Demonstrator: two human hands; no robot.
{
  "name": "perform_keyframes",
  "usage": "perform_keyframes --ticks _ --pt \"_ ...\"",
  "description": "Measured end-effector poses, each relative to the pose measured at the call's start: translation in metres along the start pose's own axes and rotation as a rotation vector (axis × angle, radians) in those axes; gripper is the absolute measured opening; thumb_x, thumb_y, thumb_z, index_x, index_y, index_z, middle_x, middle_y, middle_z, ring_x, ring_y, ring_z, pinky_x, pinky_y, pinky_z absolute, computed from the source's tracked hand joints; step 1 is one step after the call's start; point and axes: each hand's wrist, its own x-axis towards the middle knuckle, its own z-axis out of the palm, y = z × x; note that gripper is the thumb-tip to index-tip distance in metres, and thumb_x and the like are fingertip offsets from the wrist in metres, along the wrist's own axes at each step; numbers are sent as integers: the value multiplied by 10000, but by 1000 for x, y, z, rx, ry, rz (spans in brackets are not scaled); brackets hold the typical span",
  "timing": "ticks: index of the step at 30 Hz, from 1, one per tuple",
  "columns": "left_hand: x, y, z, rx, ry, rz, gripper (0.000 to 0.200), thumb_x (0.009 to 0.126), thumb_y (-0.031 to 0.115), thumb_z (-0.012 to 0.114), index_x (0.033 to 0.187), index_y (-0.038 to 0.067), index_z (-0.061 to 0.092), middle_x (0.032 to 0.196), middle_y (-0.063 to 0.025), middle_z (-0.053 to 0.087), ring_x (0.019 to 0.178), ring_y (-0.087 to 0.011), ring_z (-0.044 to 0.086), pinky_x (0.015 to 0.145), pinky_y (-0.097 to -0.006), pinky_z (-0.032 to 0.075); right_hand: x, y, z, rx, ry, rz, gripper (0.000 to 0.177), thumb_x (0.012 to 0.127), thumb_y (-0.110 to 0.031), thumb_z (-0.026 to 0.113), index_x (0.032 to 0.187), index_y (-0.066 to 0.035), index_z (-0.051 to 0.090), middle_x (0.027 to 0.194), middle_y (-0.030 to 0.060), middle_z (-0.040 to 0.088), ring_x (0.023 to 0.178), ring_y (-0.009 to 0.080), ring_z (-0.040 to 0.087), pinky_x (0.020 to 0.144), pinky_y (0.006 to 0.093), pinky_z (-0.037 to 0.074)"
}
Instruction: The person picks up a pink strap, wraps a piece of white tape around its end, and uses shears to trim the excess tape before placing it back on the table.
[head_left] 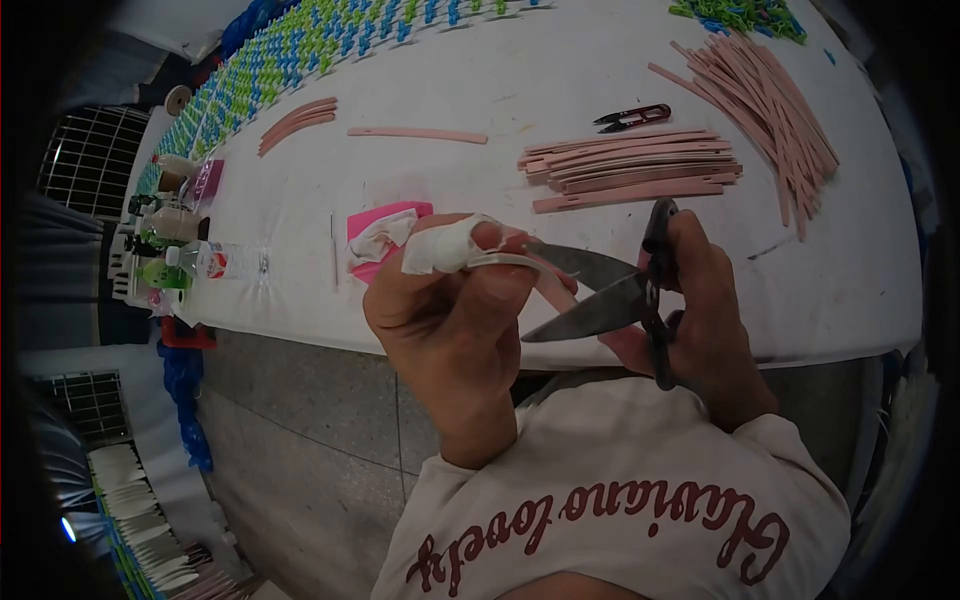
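Note:
My left hand (450, 325) is closed, its thumb and fingertips pinching a thin pink strip (556, 291). White wrapping (440, 247) covers one of its fingers. In my right hand (705, 310) are dark metal scissors (590, 312), held by the handles. Their blades are spread apart, with the strip passing between them near my left fingertips. The strip curves down toward the right hand's fingers. Behind my left hand, a bright pink packet (365, 225) with white tissue lies on the table.
Pink strips (630, 165) lie stacked on the white table (440, 80), with thread snips (635, 118) behind. A looser strip pile (765, 110) is at the right. Blue and green clips (330, 45) stand in rows at the back left. A plastic bottle (225, 262) lies near the left edge.

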Motion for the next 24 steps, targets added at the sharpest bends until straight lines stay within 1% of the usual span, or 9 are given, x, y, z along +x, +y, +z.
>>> perform_keyframes --ticks 2,3,5,7,9,12,15,19,24 --pt "0 1 2 -6 8 19 197 725 -121 567 910 -55 578 862 -143 595 720 -225 609 584 -296 520 1 -1 -1 17 -21 -3 677 494 -397 832 853 0 419 670 65 464 520 138 506 481 238 444" --pt "-1 1 3 -15 15 37 199 713 -137 561 895 -58 577 857 -144 594 704 -220 607 578 -292 519 1 -2 -1 21 -22 -4 677 494 -397 832 853 0 419 670 65 464 520 138 506 481 238 444" --pt "-4 -2 -1 38 19 39 203 697 -149 559 879 -60 575 844 -146 593 689 -215 604 573 -287 516 2 -4 -1 -75 -17 -36 774 422 -500 813 846 10 414 679 69 464 525 154 523 490 247 460" --pt "-5 -2 -3 87 23 38 208 681 -161 558 863 -61 573 831 -147 592 674 -211 601 568 -282 514 1 -5 0 -79 -12 -30 773 425 -497 815 844 15 414 692 72 468 533 163 534 498 252 469" --pt "-3 -1 -4 129 -41 20 245 658 -184 551 862 -51 568 823 -151 589 679 -201 595 568 -267 504 1 -6 -1 -86 -5 -23 772 428 -493 816 841 20 415 705 76 471 541 172 545 506 257 478" --pt "-3 -2 -3 70 -49 -4 282 653 -192 549 885 -33 563 828 -153 589 688 -194 592 579 -256 491 1 -7 -2 -168 3 -57 770 428 -492 816 842 23 420 722 80 478 554 184 557 516 265 488" --pt "-5 -5 -8 126 -17 5 310 656 -195 544 909 -17 560 828 -149 589 684 -187 590 584 -245 483 1 -6 -1 -174 16 -64 773 423 -492 816 842 26 424 729 80 479 559 187 561 516 265 489" --pt "-7 -6 -3 86 33 24 306 658 -192 547 910 -19 560 831 -143 589 675 -168 589 595 -234 479 1 -7 -2 -183 22 -64 778 422 -494 814 850 30 429 735 78 484 565 185 566 524 264 494" --pt "-8 -4 -6 144 15 -58 296 656 -178 568 913 -32 555 822 -121 589 675 -134 584 595 -217 470 -1 -7 -2 -187 37 -59 766 440 -486 813 858 32 433 739 78 488 570 180 570 526 262 495"
